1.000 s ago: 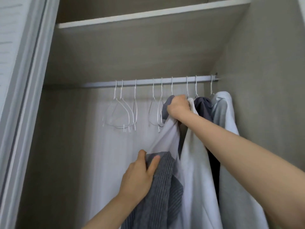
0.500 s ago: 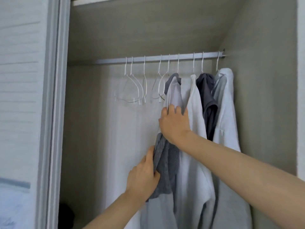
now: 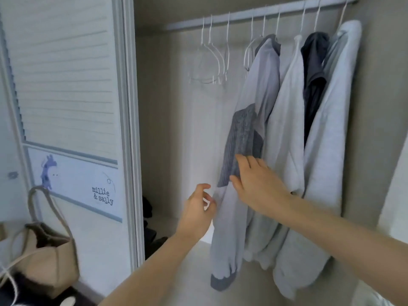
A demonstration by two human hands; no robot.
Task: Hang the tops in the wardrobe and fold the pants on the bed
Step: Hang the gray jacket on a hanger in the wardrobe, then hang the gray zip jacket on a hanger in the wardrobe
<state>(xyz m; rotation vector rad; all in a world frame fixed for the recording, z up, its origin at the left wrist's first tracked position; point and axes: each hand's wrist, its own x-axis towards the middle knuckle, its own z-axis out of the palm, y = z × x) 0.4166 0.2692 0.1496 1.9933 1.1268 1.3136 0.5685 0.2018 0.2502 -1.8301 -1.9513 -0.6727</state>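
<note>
1. Now the right hand [image 3: 257, 186] is lying with straight fingers on the front of the leftmost top [image 3: 254, 120], touching its dark grey panel, probably smoothing the cloth so that it is hanging flat; it is grasping nothing.
2. The left hand [image 3: 197, 212] is hovering just beside that top's lower edge, fingers loosely curled and released; whether it is touching the cloth, I cannot tell.
3. The top is hanging on the rail [image 3: 260, 13] in the wardrobe [image 3: 379, 107], leftmost of four garments crowded to the right, which is leaving the bare hangers [image 3: 212, 60] free on the left for more tops.
4. A tan bag [image 3: 44, 259] is sitting open outside by the door [image 3: 66, 85]; its contents are not showing. No pants or bed are in view.
</note>
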